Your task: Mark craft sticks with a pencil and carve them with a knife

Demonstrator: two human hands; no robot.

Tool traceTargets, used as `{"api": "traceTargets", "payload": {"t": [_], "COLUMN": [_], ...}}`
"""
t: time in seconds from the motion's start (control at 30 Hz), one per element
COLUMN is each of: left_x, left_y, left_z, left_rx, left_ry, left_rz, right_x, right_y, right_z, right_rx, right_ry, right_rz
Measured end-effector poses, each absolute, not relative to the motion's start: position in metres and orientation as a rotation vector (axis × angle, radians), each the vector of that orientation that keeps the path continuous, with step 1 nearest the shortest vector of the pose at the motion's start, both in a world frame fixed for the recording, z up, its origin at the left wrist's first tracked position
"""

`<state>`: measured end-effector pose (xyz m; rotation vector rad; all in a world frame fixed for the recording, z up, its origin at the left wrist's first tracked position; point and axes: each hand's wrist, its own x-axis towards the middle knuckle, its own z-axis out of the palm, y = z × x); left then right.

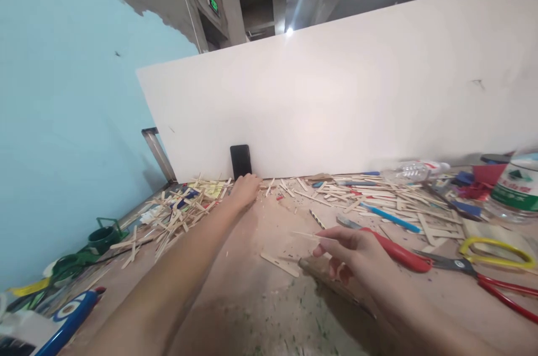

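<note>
**Left arm stretched to phone, right hand pinching thin stick**

While the left hand [245, 188] lies far out at the back of the table [252, 300], its fingers rest loosely curled on the surface, just in front of a black phone [241, 161] leaning upright against the white board [357, 98]; fingertips sit at the phone's base, but contact can't be told; nothing is gripped in that hand.

Right hand [357, 258] is nearer the camera, approx. centre-right; thumb and forefinger pinch a thin wooden stick [309, 236], which pokes out leftward, roughly level; other fingers [336, 269] curl down, slightly parted, tips close to a flat wooden strip [279, 264] lying on the table, w/ a small gap between.

Just behind the right hand lies a red-handled tool [399, 255]; scissors w/ yellow and red handles [483, 263] lie to the right; a blue pen [390, 218] sits further back; a heap of loose sticks [176, 213] spreads left of the left hand; a clear bottle [414, 170] lies on its side near the board.
</note>
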<state>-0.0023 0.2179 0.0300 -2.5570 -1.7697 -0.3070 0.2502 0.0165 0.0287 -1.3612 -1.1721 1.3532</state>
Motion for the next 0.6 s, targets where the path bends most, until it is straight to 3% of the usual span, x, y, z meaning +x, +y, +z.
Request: {"api": "traceTargets", "payload": {"t": [0.6], "left_x": [-0.016], "left_y": [0.208], "left_z": [0.032], "left_rx": [-2.408], "left_ry": [-1.651], "left_rz": [-0.216], "right_x": [0.244], "right_y": [0.014], "right_z": [0.026], "right_rx": [-1.286], "right_ry": [-1.134], "right_rz": [1.374]}}
